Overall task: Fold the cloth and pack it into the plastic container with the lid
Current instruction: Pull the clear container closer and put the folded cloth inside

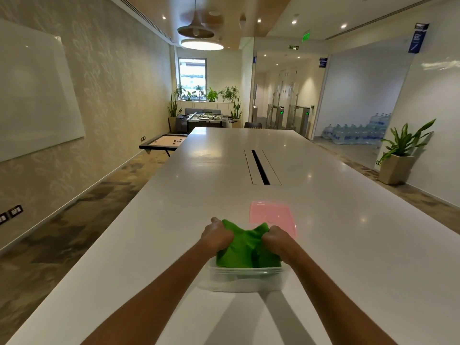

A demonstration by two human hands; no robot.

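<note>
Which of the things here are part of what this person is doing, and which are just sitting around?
In use: green cloth, clear container, pink lid, left hand, right hand.

Just around: potted plant, water bottles, whiteboard, foosball table.

We see a matt green cloth [245, 247], soft and creased, bunched in a clear, smooth plastic container [245, 278]. Just behind the container lies a pink plastic lid [272, 215], slightly glossy. Under the container, the white table [224, 170] is smooth and reflective.
</note>
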